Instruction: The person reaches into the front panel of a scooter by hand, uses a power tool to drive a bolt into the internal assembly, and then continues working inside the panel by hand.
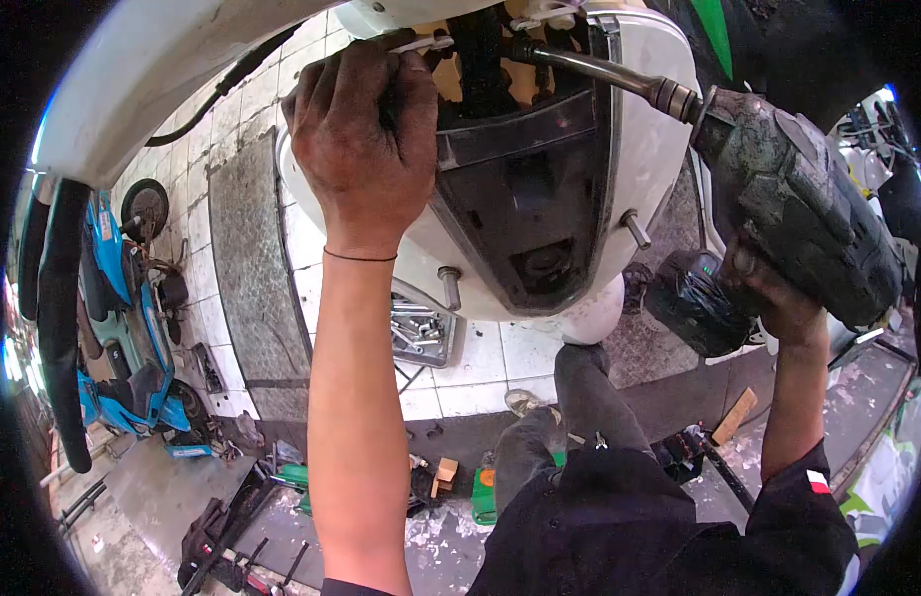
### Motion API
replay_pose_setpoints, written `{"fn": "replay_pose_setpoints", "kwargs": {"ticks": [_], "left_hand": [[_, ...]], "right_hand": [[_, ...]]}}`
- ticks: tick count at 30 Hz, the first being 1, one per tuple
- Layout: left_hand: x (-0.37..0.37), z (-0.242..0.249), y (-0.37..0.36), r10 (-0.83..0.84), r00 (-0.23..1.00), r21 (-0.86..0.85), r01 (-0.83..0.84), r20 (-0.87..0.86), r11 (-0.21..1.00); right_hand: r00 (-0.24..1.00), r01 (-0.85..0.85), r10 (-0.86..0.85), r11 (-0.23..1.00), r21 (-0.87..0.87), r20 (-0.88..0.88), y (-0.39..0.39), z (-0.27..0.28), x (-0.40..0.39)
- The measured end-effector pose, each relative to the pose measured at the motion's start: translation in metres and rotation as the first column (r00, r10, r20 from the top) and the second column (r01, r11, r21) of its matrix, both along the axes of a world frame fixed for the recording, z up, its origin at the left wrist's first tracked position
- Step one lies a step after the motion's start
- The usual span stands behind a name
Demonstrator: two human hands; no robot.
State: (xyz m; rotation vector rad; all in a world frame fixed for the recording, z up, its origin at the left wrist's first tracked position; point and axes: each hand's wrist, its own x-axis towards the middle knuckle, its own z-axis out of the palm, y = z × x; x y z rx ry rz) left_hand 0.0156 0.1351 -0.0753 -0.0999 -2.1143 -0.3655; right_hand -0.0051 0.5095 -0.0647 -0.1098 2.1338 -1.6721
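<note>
My right hand [778, 293] is wrapped round the handle of a dark, worn power driver [803, 199]. A long metal extension [619, 74] runs left from the driver, its end inside the opening at the top of a white scooter body [654, 60]. My left hand [361, 139] is at the left edge of that opening, fingers curled beside a small pale piece [421, 45]; whether they grip it is hidden. Below the opening is a black panel [525, 199], with a metal bolt [449, 287] and another bolt [635, 229] sticking out on either side.
A metal tray [435, 353] of sockets lies on the tiled floor below. Blue scooters [133, 328] stand at the left. A handlebar grip [63, 328] hangs at the far left. A wood block [734, 416] and green cases [485, 497] lie near my legs.
</note>
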Motion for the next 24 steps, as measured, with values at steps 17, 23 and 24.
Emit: {"fn": "replay_pose_setpoints", "kwargs": {"ticks": [17, 23, 24], "left_hand": [[0.003, 0.004, -0.001, -0.026, 1.000, -0.029, 0.026, 0.002, 0.999], [0.002, 0.007, -0.004, -0.058, 0.998, -0.082, 0.060, 0.023, 0.995], [0.002, 0.007, -0.004, -0.057, 0.998, -0.045, 0.058, 0.026, 0.997]], "right_hand": [[1.000, 0.006, -0.003, 0.992, 0.129, -0.028, 0.004, -0.001, -0.007], [0.998, -0.014, 0.024, 0.986, 0.164, -0.061, 0.011, 0.004, -0.017], [0.996, -0.019, 0.033, 0.988, 0.156, -0.083, 0.012, 0.005, -0.020]]}}
